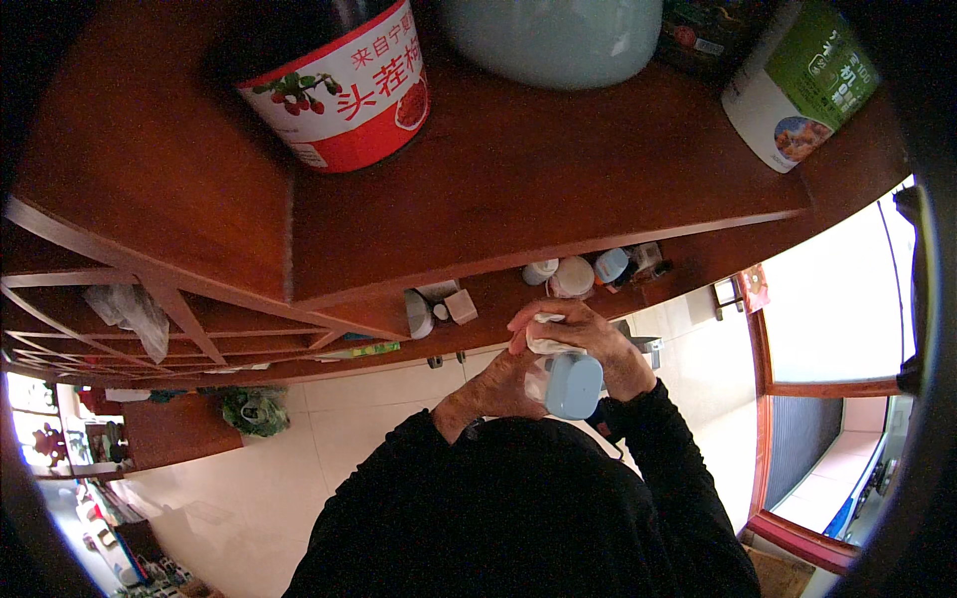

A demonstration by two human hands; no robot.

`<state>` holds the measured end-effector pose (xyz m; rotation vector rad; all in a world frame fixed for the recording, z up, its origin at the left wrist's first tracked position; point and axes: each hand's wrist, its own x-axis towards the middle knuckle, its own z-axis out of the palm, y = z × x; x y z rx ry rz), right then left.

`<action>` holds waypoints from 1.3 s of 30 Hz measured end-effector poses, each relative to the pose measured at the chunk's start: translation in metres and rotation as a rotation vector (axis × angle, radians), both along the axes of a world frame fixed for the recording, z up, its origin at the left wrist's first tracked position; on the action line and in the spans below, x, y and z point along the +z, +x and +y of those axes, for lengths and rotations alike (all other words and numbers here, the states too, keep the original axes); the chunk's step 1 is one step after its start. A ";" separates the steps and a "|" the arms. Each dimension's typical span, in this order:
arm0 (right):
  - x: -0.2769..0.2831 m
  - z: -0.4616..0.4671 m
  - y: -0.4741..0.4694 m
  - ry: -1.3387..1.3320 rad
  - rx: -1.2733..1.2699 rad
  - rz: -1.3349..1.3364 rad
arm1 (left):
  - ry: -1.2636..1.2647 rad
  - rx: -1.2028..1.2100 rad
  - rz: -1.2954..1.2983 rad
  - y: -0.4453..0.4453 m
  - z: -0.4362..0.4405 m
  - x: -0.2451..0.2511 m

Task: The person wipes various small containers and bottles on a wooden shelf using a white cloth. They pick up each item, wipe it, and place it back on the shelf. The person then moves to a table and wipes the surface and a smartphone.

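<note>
My left hand [497,385] holds a clear jar with a light blue lid [574,385], which points back toward my body. Across the jar's far end, my right hand [572,325] presses a crumpled white tissue or cloth [552,336]. Both hands are close together in front of my chest, at the edge of a reddish-brown wooden shelf [493,314]. How the left fingers wrap the jar is partly hidden.
Above is a wooden shelf board [523,172] with a red-and-white labelled container [344,90], a pale green vessel [553,37] and a green-and-white can [800,90]. Several small jars [574,275] and a white box [460,306] stand below. Lattice compartments [179,321] extend left.
</note>
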<state>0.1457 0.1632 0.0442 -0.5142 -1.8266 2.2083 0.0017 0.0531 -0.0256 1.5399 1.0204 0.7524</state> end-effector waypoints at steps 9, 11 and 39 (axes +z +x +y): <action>-0.035 -0.036 0.010 -0.354 -0.655 0.223 | -0.073 0.145 -0.067 0.006 -0.003 0.029; -0.034 -0.042 0.011 -0.236 -0.701 0.197 | -0.139 0.191 -0.129 0.005 0.000 0.027; -0.021 -0.065 0.006 0.512 -0.819 -0.068 | -0.290 0.489 -0.420 -0.001 0.012 0.017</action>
